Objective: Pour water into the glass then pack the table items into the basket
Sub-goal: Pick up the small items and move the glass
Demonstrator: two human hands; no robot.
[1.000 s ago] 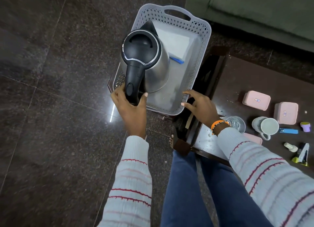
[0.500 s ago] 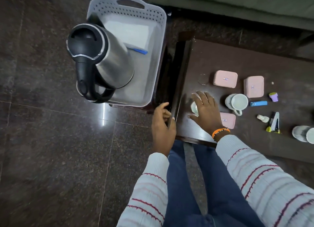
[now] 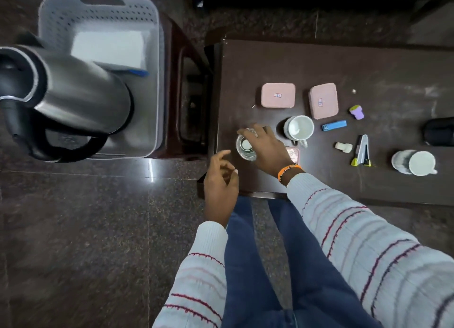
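A clear glass (image 3: 245,147) with water in it stands near the left edge of the dark table (image 3: 319,64). My right hand (image 3: 266,147) grips the glass from the right side, fingers curled over its rim. My left hand (image 3: 221,185) hovers just left of the glass at the table's corner, fingers loosely curled and holding nothing. The steel kettle (image 3: 73,99) with a black handle stands in the grey basket (image 3: 152,32) at the left, beside a white box (image 3: 108,48) and a blue pen (image 3: 138,72).
On the table lie two pink boxes (image 3: 278,95) (image 3: 323,101), a third pink box (image 3: 292,154) partly under my right wrist, two white mugs (image 3: 299,128) (image 3: 417,162), a blue lighter (image 3: 334,126), a purple cap (image 3: 356,111), a stapler (image 3: 361,152) and a small white piece (image 3: 344,147). The basket rests on a dark stool (image 3: 189,101).
My left hand let go of the kettle, now standing in the basket, and came to the table's corner. My right hand moved from the basket rim onto the glass.
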